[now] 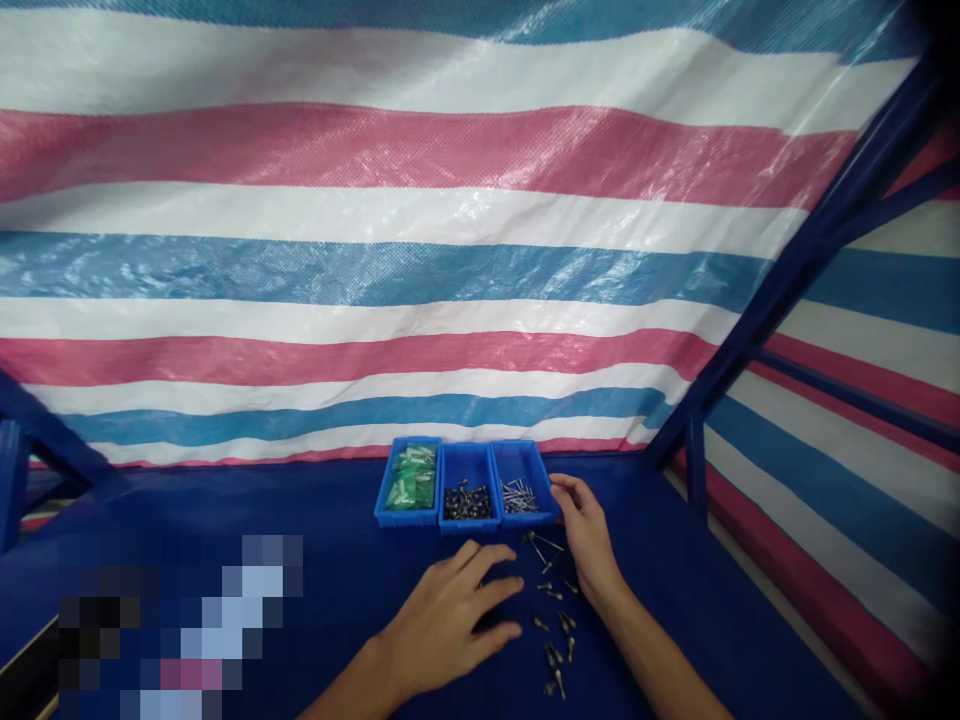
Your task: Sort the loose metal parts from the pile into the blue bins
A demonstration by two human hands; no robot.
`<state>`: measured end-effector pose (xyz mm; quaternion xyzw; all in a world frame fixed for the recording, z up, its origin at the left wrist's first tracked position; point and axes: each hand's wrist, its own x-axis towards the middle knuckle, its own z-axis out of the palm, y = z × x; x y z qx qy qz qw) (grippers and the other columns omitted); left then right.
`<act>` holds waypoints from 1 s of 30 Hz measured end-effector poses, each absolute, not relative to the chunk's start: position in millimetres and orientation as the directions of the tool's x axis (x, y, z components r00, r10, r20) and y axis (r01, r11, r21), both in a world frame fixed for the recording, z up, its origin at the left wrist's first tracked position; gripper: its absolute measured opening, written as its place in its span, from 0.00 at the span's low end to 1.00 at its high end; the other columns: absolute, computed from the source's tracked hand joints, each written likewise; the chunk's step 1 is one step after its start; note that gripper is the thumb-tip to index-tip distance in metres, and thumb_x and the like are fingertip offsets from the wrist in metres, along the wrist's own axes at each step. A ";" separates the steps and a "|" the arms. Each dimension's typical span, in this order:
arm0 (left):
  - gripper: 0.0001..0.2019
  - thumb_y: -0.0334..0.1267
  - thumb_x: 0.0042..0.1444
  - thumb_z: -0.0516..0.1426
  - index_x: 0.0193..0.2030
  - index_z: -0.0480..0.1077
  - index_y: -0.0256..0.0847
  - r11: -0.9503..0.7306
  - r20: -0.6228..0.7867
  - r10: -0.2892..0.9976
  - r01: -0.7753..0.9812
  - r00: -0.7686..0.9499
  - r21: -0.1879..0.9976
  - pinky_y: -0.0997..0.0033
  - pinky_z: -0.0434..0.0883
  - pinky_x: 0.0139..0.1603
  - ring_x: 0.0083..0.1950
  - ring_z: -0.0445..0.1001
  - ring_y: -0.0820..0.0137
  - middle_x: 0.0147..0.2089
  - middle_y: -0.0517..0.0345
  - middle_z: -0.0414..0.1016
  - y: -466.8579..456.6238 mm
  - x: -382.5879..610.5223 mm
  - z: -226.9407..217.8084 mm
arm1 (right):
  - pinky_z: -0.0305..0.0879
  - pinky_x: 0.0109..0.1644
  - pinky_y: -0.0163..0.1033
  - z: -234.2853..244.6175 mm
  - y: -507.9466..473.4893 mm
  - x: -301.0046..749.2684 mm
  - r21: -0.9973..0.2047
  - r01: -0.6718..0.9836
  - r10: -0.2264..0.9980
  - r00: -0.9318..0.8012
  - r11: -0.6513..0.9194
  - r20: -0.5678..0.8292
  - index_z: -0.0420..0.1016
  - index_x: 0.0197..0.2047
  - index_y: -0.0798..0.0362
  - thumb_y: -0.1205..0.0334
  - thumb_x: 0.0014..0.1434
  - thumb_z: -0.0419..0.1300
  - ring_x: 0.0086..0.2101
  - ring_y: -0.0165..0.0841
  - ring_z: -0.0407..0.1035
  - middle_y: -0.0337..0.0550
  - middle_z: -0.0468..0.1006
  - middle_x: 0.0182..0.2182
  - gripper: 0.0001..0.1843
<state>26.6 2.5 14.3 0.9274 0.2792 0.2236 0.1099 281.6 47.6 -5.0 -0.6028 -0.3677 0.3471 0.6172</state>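
Note:
My left hand (457,610) is spread over the blue tabletop, fingers apart and pointing right, with nothing in it. My right hand (586,530) is at the right side of the right-hand blue bin (525,452); its fingertips are by the bin's wall, and whether they press on it I cannot tell. Silver screws or nails (519,497) lie in that bin. The middle bin (466,462) holds small dark and brassy metal parts (468,502). Between my hands, several loose brass-coloured pieces (565,622) and a few long thin silver pins (549,541) are scattered on the table.
A left-hand blue bin (384,517) holds green-and-clear plastic packets (414,477). Behind the blue table (300,500) hangs a striped tarp (375,220). Dark blue frame bars (787,260) slope up at the right. A blurred-out patch and a dark object cover the lower left.

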 end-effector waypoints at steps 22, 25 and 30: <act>0.05 0.40 0.73 0.62 0.51 0.75 0.44 -0.772 0.296 0.634 0.608 0.715 0.185 0.71 0.76 0.37 0.42 0.83 0.64 0.45 0.58 0.79 20.5 17.1 -0.8 | 0.69 0.39 0.42 -3.6 48.0 282.6 -1.000 0.006 0.878 0.479 0.021 0.021 0.83 0.44 0.49 0.41 0.52 0.69 0.41 0.44 0.75 0.44 0.84 0.40 0.23; 0.01 0.35 0.74 0.60 0.47 0.73 0.44 -0.773 0.320 0.632 0.600 0.706 0.204 0.72 0.76 0.38 0.44 0.82 0.65 0.45 0.58 0.78 21.9 17.5 -2.5 | 0.69 0.40 0.41 -3.4 47.8 282.6 -1.000 0.004 0.878 0.478 0.023 0.022 0.83 0.44 0.49 0.42 0.53 0.69 0.41 0.43 0.75 0.44 0.84 0.40 0.23; 0.02 0.34 0.73 0.61 0.46 0.72 0.43 -0.767 0.341 0.640 0.602 0.689 0.224 0.71 0.77 0.39 0.45 0.81 0.65 0.45 0.58 0.77 22.4 17.9 0.2 | 0.69 0.39 0.41 -4.0 47.6 282.9 -1.000 0.006 0.878 0.477 0.020 0.021 0.83 0.44 0.49 0.42 0.52 0.70 0.41 0.44 0.75 0.45 0.85 0.41 0.23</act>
